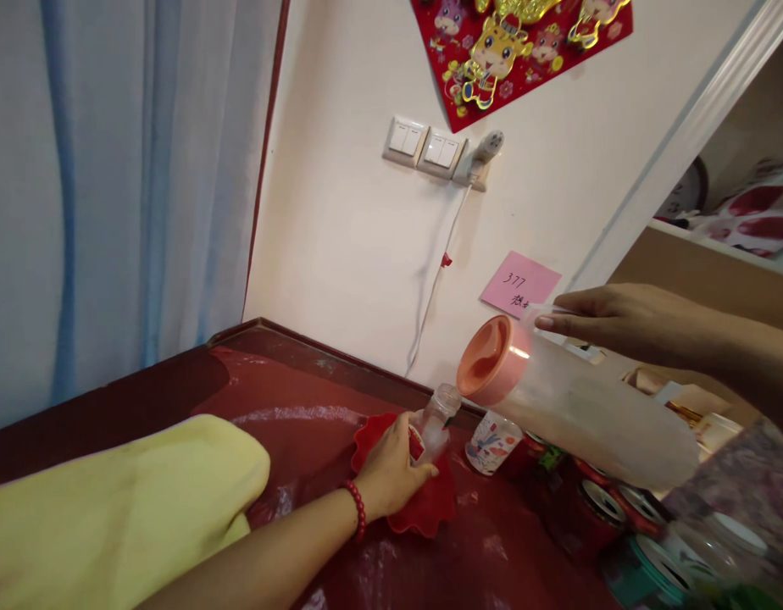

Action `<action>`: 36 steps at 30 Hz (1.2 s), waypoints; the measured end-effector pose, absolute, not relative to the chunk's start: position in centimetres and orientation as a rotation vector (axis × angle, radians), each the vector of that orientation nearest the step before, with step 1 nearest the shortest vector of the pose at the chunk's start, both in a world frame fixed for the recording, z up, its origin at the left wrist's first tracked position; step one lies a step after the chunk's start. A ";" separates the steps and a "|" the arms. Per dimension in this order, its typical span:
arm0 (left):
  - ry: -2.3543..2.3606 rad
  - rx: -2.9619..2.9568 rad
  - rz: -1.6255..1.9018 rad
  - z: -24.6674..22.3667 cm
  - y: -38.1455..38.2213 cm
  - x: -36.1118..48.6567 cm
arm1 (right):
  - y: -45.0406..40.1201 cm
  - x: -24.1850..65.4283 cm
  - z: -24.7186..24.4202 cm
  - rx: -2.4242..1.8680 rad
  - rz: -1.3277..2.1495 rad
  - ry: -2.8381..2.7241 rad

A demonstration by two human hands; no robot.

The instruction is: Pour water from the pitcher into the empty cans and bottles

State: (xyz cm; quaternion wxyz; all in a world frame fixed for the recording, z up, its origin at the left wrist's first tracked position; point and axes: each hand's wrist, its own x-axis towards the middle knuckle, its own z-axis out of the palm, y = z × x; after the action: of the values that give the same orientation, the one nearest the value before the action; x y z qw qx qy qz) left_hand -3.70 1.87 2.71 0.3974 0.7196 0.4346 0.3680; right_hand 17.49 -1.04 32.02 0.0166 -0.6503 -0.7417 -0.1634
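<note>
My left hand (391, 470), with a red bead bracelet at its wrist, is wrapped round a small clear bottle (437, 413). The bottle leans slightly and has no cap on its mouth. Beneath it lies a red scalloped dish (435, 512), partly covered by the hand. My right hand (620, 320) grips a translucent pitcher (601, 415) by its upper side. Its orange lid (493, 360) faces left, and the pitcher is tipped nearly level, with the lid end just above and to the right of the bottle's mouth. I cannot make out any stream between them.
A patterned white cup (491, 442) stands right of the dish. Several drink cans (601, 504) and a clear jar (715, 542) crowd the right side. A yellow cloth (143, 508) covers the left. A white cord (439, 271) hangs down the wall from a socket.
</note>
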 end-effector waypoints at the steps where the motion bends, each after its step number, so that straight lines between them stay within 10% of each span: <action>1: 1.100 1.822 0.934 2.7 1.9 -3.7 | -1.1 17.4 32.1 -2.060 -0.481 -2.303; 36: 1.096 1.834 0.942 2.6 1.8 -3.7 | -1.5 16.1 32.4 -2.105 -0.468 -2.341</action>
State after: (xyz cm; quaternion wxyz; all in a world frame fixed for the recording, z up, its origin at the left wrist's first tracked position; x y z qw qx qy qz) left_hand -3.69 1.81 2.63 0.3926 0.7223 0.4317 0.3711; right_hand 16.09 -1.46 32.43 -0.0206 -0.6612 -0.7354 -0.1470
